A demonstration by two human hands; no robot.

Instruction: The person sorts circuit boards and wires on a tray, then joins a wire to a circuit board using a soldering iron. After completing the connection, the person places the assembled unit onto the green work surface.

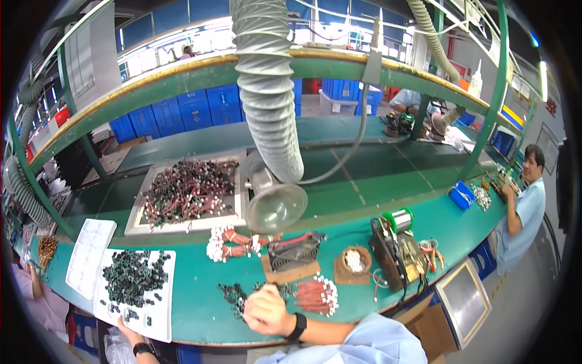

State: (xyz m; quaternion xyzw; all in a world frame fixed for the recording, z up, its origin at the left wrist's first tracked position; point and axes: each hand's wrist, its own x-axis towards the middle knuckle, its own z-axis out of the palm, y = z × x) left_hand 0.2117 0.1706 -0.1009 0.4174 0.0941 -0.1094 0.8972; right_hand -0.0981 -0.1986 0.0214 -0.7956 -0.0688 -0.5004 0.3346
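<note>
My left hand (128,332) grips the near edge of a white tray (163,320), its fingers partly hidden at the rim. The tray bears a heap of small dark green and black components (134,278), with some scattered singly near its front. My right hand (267,310) is over the green worktop with its fingers curled; whatever is in them is hidden. Beside it, on the left, lie loose dark components (232,297). A bundle of red wires with white connectors (316,295) lies just to its right.
A framed tray (134,223) full of red-wired parts lies behind. A fan (295,252), a round bowl (354,261) and a solder spool (399,219) line the bench. A ribbed duct (267,91) hangs overhead above a clear hood (277,207). A co-worker (521,212) is at right.
</note>
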